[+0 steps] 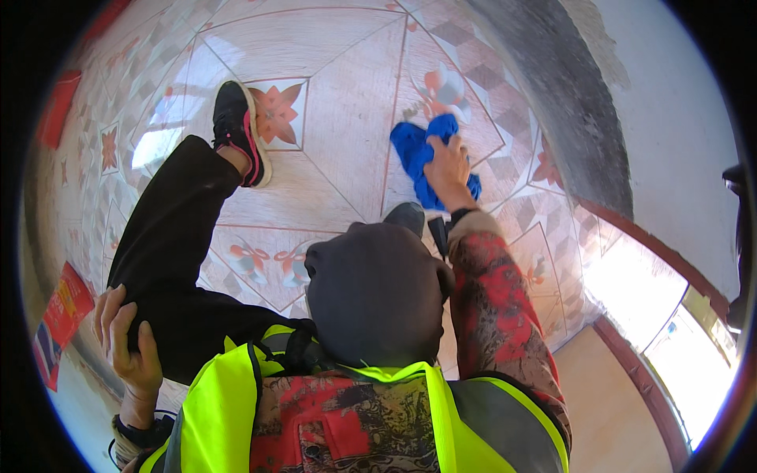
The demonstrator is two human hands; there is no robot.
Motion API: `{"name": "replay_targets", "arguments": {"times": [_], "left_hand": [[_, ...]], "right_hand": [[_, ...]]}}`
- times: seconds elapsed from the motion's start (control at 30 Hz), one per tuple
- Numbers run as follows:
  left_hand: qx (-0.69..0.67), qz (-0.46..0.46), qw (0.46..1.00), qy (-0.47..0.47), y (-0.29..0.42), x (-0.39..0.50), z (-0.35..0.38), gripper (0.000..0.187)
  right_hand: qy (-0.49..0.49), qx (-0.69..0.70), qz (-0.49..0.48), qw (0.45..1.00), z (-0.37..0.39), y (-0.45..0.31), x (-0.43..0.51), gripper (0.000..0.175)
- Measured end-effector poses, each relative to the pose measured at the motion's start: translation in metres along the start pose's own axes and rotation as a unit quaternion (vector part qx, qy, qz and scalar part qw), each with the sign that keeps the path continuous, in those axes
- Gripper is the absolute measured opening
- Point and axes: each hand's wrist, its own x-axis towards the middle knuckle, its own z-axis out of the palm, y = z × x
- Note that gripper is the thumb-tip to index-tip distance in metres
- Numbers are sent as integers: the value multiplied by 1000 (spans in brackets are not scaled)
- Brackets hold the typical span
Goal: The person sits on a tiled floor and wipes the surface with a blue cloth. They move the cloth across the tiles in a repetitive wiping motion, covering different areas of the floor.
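A crumpled blue cloth (412, 145) lies on the patterned tile floor (355, 88). My right hand (448, 168) presses down on it from above, fingers bent into its folds. A small grey-green smudge (409, 113) shows on the tile just beyond the cloth. At the lower left, my left hand (130, 346) holds nothing and has its fingers spread beside my black trouser leg (171, 236). Whether those fingers touch the leg is unclear. My bent knee (378, 295) fills the middle of the view and hides the floor beneath it.
My left foot is in a black shoe with pink trim (239, 133), planted on the tiles. A dark grey band (568, 88) runs along the foot of the white wall (674, 106) at right. Bright light fills an opening (639, 284). Red printed pieces (65, 313) lie at far left.
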Motion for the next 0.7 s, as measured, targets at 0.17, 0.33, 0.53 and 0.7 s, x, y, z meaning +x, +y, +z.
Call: {"name": "replay_targets", "arguments": {"times": [0.17,0.33,0.53,0.7], "left_hand": [[4,-8,1000,-20,7,7,-8,23],[-13,-23,999,-21,12,10,-10,22],[-34,-5,999,11,17,12,-6,23],[-51,7,998,26,19,12,-6,24]], "right_hand": [[34,-61,32,997,-3,-31,100,42],[172,277,54,944,-46,-19,154,42],[270,226,32,936,-120,18,80,44],[165,288,-197,923,-106,-9,7,37]]}}
